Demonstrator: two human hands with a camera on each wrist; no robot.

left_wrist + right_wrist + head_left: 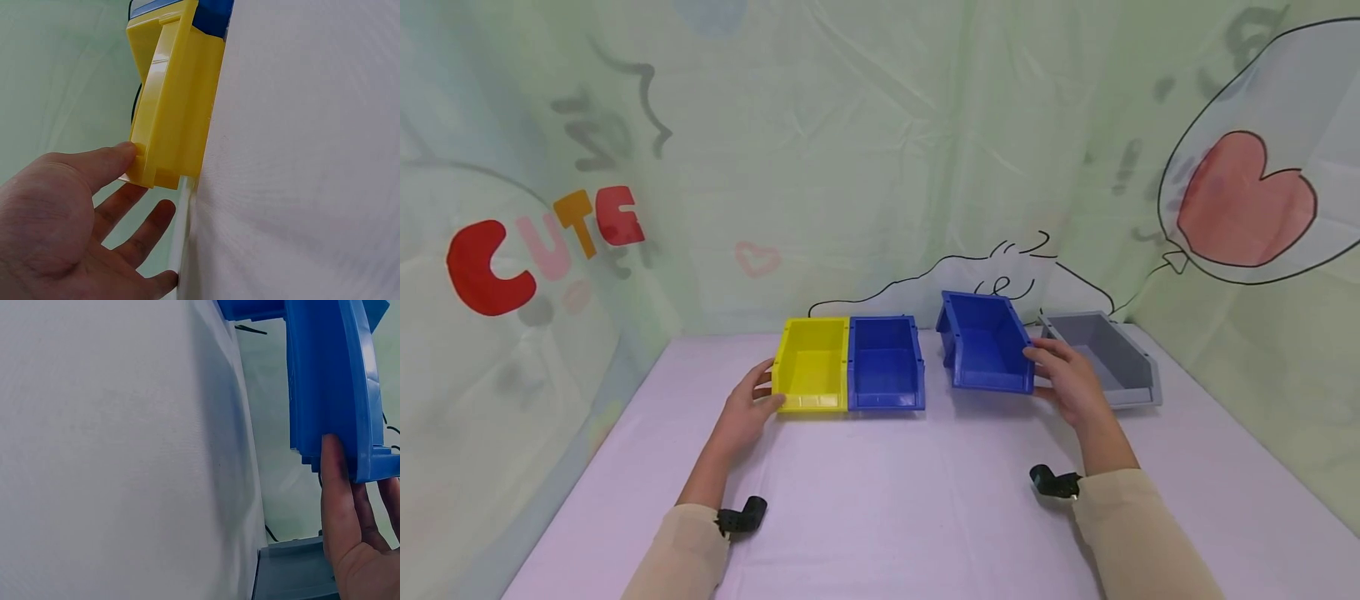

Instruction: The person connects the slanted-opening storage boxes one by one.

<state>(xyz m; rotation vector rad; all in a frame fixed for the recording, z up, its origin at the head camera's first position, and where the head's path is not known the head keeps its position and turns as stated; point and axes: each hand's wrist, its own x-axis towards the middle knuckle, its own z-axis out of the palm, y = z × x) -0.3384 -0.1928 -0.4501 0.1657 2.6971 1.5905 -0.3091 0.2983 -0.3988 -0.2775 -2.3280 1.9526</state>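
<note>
Yellow plastic is under my left hand (747, 421): the thumb presses the front corner of the yellow bin (812, 402), with the index finger at its side wall, while the lower fingers are spread, well apart from the thumb. This bin stands on the table (895, 508), touching the standing blue bin (886, 397) on its right.

My right hand (1075, 390) grips the raised blue bin (992, 380) by its right front corner, thumb on one side and other fingers on the other, only as wide as the plastic between them. This bin is tilted and off the table, between the standing one and the grey bin (1131, 397), which my hand partly hides.

On the cloth (850, 167), at left, I can read "CUTE" (552, 268) in red, pink and orange letters. Other grey marks are too faint for reading. At right is drawn a balloon (1330, 108) with a red heart (1247, 204).
</note>
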